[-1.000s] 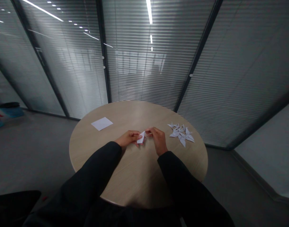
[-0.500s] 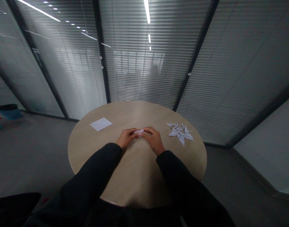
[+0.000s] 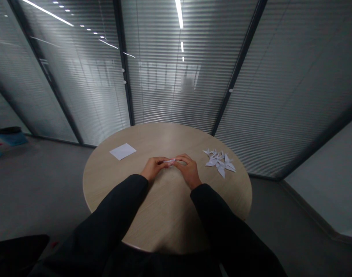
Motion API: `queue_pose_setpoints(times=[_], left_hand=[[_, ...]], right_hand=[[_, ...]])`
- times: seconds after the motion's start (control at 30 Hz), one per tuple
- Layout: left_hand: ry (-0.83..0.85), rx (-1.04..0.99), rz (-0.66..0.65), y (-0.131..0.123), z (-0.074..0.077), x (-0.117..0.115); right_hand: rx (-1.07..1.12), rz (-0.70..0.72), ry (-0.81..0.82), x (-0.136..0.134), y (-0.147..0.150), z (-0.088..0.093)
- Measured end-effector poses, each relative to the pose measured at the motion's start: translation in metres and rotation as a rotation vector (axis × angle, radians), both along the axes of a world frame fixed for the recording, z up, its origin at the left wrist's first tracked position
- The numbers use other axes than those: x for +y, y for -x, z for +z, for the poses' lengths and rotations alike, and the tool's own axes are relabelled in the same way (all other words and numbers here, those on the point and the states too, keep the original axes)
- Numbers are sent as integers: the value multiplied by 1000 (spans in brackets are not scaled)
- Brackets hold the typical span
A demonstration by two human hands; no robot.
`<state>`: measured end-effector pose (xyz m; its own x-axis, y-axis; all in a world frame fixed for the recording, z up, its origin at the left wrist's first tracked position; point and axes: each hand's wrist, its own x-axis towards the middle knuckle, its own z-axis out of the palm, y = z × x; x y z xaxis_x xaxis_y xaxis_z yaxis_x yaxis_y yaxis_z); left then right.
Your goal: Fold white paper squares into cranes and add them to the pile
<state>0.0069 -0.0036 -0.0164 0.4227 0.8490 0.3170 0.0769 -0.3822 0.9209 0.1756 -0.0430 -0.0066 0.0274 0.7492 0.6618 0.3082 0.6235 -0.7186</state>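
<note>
A narrow folded strip of white paper lies pinched between my left hand and my right hand. Both hands hold it by its ends, just above the middle of a round light-wood table. Much of the strip is hidden by my fingers. To the right of my right hand lies a loose pile of white origami cranes, not touching it. A flat square sheet of white paper sits on the tabletop beyond and to the left of my left hand.
Black sleeves cover both my forearms. Behind the table stand glass partitions with slatted blinds. Grey carpet surrounds the table. A dark chair back shows at lower left, and a blue-and-red object stands on the floor at far left.
The paper has gone from a wider, tilted folded piece to a thin, level strip. My hands have drawn closer together around it. The view has shifted slightly.
</note>
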Motion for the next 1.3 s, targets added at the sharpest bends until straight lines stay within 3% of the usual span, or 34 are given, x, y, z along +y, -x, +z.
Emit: queue_pose_setpoints(times=[0.27,0.5,0.63,0.83,1.03,1.3], left_hand=[[27,-2,-7,-3,4,-4],[182,-254,135,-2,9,2],[229,-307,213,1,12,3],[169,-295,224,1,10,4],[106,-274,257,0,9,1],[298,-389,100,-8,8,-8]], right_hand=[[12,-66,7,3,-1,-4],[2,-134,101,7,-4,-6],[-72,-94,165,9,-4,-10],[-249,54,290,9,-5,-16],[-208,192,386,8,-2,-19],[-218,217,440,6,6,-22]])
